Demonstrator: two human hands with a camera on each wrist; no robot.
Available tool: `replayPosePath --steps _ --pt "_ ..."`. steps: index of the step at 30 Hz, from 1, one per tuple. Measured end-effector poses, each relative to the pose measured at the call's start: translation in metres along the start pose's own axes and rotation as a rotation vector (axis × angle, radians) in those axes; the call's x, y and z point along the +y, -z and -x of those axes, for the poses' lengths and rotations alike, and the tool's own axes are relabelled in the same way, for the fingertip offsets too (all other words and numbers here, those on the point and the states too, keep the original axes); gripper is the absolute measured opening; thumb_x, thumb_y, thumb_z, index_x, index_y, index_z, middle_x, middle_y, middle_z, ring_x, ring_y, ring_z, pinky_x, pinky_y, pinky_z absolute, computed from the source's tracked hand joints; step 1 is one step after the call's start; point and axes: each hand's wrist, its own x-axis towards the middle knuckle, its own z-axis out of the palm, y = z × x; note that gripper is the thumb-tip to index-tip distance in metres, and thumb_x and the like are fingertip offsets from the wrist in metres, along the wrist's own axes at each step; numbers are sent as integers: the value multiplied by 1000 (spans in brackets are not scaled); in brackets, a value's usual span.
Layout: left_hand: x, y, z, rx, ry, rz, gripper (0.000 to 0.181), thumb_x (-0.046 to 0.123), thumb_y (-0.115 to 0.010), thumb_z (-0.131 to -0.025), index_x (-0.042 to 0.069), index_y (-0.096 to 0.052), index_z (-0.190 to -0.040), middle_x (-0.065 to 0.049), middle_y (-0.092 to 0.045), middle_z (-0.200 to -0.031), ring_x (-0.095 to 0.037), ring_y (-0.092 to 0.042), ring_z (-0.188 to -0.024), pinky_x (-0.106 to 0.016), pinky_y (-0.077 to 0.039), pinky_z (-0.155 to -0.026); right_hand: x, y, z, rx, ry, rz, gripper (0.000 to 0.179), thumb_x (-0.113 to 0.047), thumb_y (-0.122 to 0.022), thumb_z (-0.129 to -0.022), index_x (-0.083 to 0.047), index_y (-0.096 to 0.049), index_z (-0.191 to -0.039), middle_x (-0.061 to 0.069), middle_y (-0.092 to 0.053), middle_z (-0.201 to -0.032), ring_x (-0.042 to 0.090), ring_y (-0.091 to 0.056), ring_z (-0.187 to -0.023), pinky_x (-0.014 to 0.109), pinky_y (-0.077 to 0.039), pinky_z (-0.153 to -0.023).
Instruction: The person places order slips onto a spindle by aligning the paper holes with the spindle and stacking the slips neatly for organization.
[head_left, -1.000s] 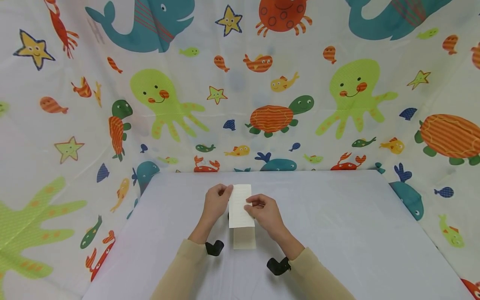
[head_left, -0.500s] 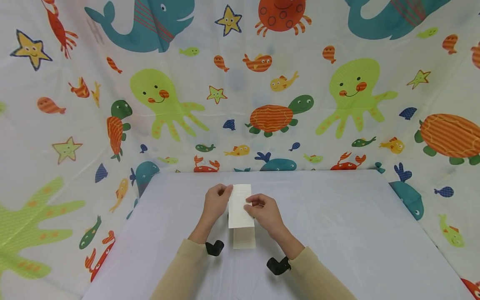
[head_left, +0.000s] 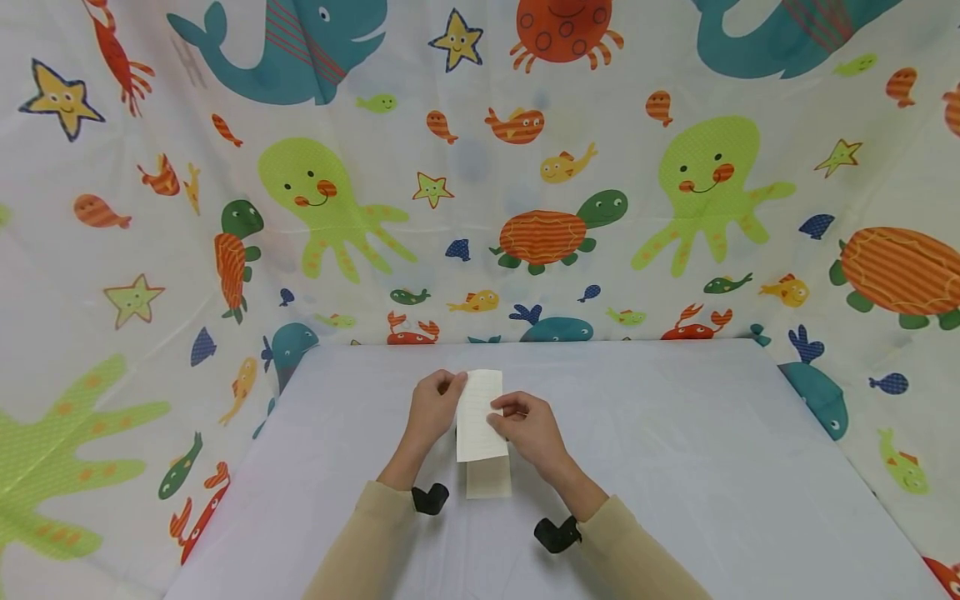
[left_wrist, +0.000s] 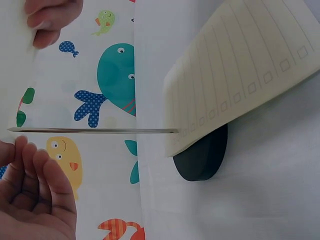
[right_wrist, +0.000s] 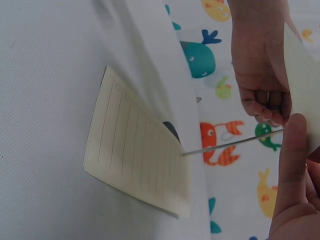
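Observation:
A lined paper sheet [head_left: 480, 421] stands upright before me in the head view. My left hand [head_left: 433, 408] pinches its upper left corner; my right hand [head_left: 531, 427] pinches its right edge. Below and behind the sheet, a cream lined notepad [left_wrist: 240, 65] with small printed checkboxes lies tilted, leaning over a rounded black base [left_wrist: 206, 157]. A thin straight rod [left_wrist: 100, 131] rises from beside the pad toward my left fingertips, its top near the held sheet. Whether the rod joins the base or the sheet is hidden.
A white cloth covers the table [head_left: 675, 467]. Behind and beside it hangs a curtain [head_left: 480, 175] printed with sea animals. Black wrist cameras [head_left: 557, 534] sit on both wrists, near the cream sleeves.
The sheet's bottom edge has dropped slightly and tilted, covering a little more of the notepad. My right hand has lowered a touch; the left has barely moved.

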Motion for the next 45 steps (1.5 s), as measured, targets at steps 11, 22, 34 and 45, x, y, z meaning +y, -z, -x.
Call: replayPosePath --steps 11,22,34,45 --pt "3 -3 -1 6 12 8 28 31 -61 -103 5 -70 -99 -7 -61 -85 -21 -53 -79 -31 -45 -68 2 0 0 19 22 22 19 -13 -76 -90 -8 -73 -108 8 -61 -96 21 -58 -82 26 -52 -68" --pt "-26 -9 0 -36 42 -14 26 28 -62 -102 5 -69 -92 -4 -59 -79 -19 -53 -73 -30 -44 -60 17 -2 1 -2 -7 67 18 -12 -77 -88 -6 -73 -105 7 -60 -94 19 -57 -77 28 -51 -64" --pt "-36 -17 1 -71 67 -77 21 22 -59 -102 4 -69 -96 -5 -61 -83 -19 -54 -75 -31 -45 -62 26 -3 3 -12 -23 196 17 -11 -78 -87 -5 -72 -101 6 -58 -86 18 -54 -75 26 -47 -61" --pt "-45 -25 1 -89 91 -101 15 17 -63 -100 3 -68 -99 -6 -61 -86 -18 -55 -77 -30 -45 -64 39 -1 5 -36 34 321 17 -6 -79 -83 -4 -71 -98 2 -60 -80 14 -54 -70 27 -46 -57"
